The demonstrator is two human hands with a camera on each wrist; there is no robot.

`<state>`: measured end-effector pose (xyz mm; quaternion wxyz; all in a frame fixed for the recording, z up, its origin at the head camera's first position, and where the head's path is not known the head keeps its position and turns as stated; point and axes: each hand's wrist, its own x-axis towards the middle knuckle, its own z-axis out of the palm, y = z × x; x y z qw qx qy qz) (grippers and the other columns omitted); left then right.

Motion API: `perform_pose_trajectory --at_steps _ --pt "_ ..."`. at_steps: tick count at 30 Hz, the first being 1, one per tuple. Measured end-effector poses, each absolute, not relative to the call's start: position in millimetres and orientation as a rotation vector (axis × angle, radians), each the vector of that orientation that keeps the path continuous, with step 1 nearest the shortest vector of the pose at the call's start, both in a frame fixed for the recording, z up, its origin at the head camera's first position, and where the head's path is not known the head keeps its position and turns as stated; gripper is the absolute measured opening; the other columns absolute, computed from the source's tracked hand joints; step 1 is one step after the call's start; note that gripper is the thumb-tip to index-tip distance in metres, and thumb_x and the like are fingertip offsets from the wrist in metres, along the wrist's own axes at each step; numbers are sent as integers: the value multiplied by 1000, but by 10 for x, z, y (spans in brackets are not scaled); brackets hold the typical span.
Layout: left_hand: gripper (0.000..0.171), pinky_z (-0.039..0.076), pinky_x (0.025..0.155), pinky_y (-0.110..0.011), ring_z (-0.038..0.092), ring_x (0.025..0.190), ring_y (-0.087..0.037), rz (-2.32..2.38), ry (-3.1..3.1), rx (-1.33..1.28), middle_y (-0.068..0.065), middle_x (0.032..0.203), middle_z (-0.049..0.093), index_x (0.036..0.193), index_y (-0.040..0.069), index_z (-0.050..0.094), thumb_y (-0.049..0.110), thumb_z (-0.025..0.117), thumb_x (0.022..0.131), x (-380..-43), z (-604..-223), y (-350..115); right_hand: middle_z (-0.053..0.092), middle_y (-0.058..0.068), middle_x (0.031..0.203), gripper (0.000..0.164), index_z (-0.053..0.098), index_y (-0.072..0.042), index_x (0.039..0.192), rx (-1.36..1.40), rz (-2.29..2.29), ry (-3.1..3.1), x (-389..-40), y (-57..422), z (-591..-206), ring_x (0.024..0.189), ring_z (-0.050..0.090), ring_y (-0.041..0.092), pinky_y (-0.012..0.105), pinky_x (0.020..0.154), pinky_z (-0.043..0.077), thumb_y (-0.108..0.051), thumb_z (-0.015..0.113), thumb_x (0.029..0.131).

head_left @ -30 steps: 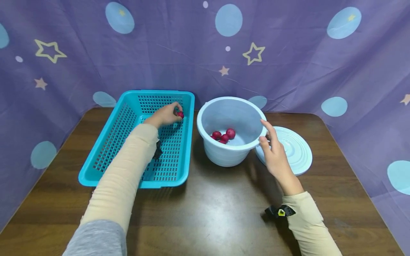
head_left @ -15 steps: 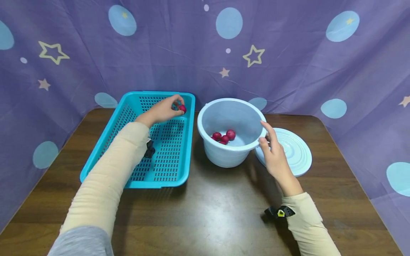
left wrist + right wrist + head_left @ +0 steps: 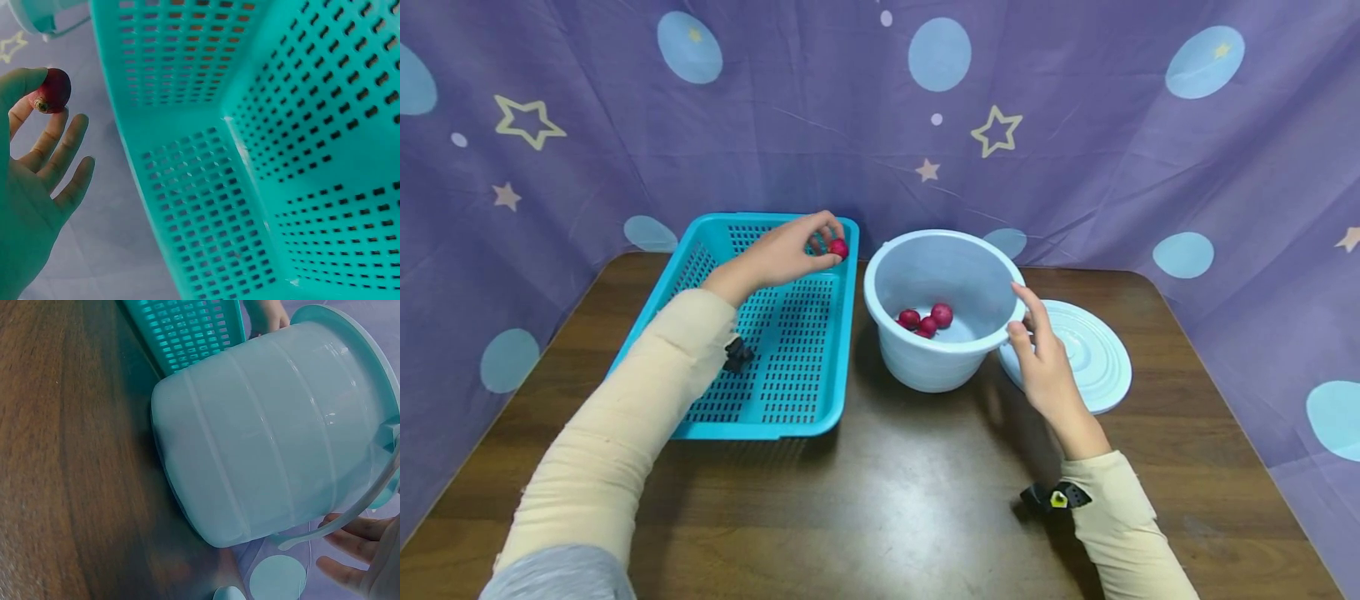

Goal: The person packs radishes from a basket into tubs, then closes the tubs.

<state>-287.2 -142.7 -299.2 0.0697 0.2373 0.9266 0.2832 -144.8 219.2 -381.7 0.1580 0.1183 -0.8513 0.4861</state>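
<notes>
My left hand (image 3: pixel 786 254) pinches a red radish (image 3: pixel 838 247) at its fingers (image 3: pixel 47 134), above the far right corner of the teal basket (image 3: pixel 700 258). My right hand (image 3: pixel 1045 362), fingers relaxed, rests against the rim of the pale bucket (image 3: pixel 943 350) holding more radishes (image 3: pixel 927 320). So light a pinch could let the radish slip and roll off across the table (image 3: pixel 895 500).

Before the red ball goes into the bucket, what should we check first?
1. Left hand pinches the red ball firmly: ok.
2. Ball lifted above the teal basket wall: ok.
3. Bucket uncovered, its lid lying on the table beside it: ok.
4. Right hand steadies the bucket's rim: ok.
5. Room left inside beside the other red balls: ok.
6. Basket has no more balls: cannot tell, the arm hides part of it.
</notes>
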Motion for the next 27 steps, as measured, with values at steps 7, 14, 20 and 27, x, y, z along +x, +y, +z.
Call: perform_pose_trajectory --at_steps 7,14,20,27 --pt "36 50 84 -43 58 99 -21 907 2783 794 0 112 57 124 24 52 41 65 96 -2700 -2869 -1322 59 27 128 51 32 -26 155 339 1388 -2433 -1446 2194 -3819 115 56 36 56 100 38 -40 40 107" --pt "35 48 87 -40 55 103 -17 986 2789 883 3 110 59 125 24 54 41 64 96 -2559 -2802 -1178 59 27 126 51 32 -26 155 340 1389 -2431 -1445 2196 -3824 112 56 35 56 99 39 -40 39 107" --pt "33 49 84 -39 54 105 -14 963 2777 958 6 109 59 122 27 58 41 67 94 -2450 -2756 -1064 59 27 127 51 32 -26 155 338 1389 -2430 -1444 2195 -3825 114 55 35 56 99 39 -40 39 107" --pt "35 49 84 -39 53 108 -20 859 2784 1019 4 111 58 125 23 63 32 72 92 -2395 -2774 -1010 58 28 128 51 31 -26 155 343 1389 -2439 -1447 2191 -3819 114 55 36 57 99 38 -40 39 107"
